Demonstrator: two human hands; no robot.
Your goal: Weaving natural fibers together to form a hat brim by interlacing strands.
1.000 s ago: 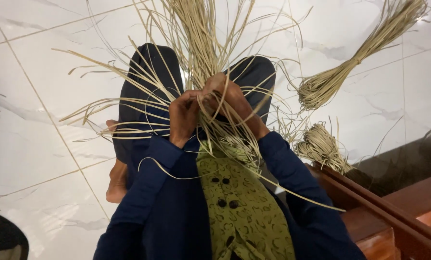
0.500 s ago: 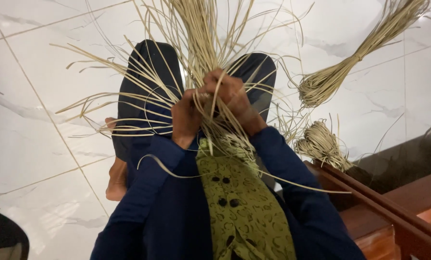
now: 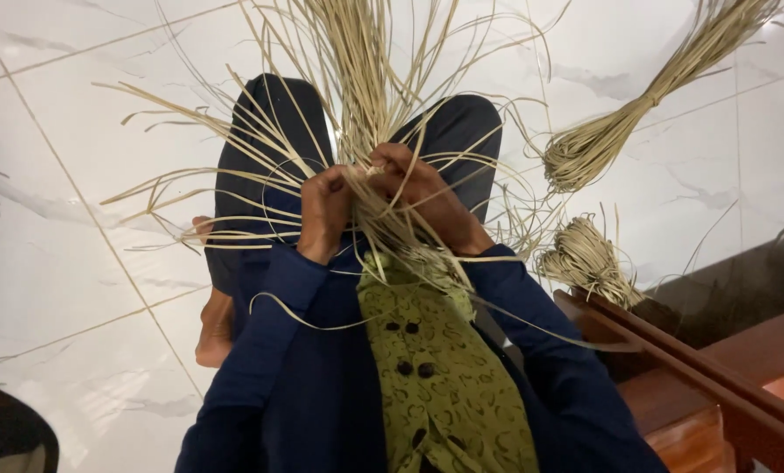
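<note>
White marble-tile floor behind. Fan of pale reed strands (image 3: 357,79) over lap, long axis running away from body. Left hand (image 3: 324,213) and right hand (image 3: 420,194) both clenched on strands at fan's base, touching. Tied reed bundles (image 3: 585,153) right of fan.

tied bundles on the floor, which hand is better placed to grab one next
Right, probably. Both tied bundles lie on the right hand's side; the left hand is farther. Both hands now grip the loose strands.
</note>
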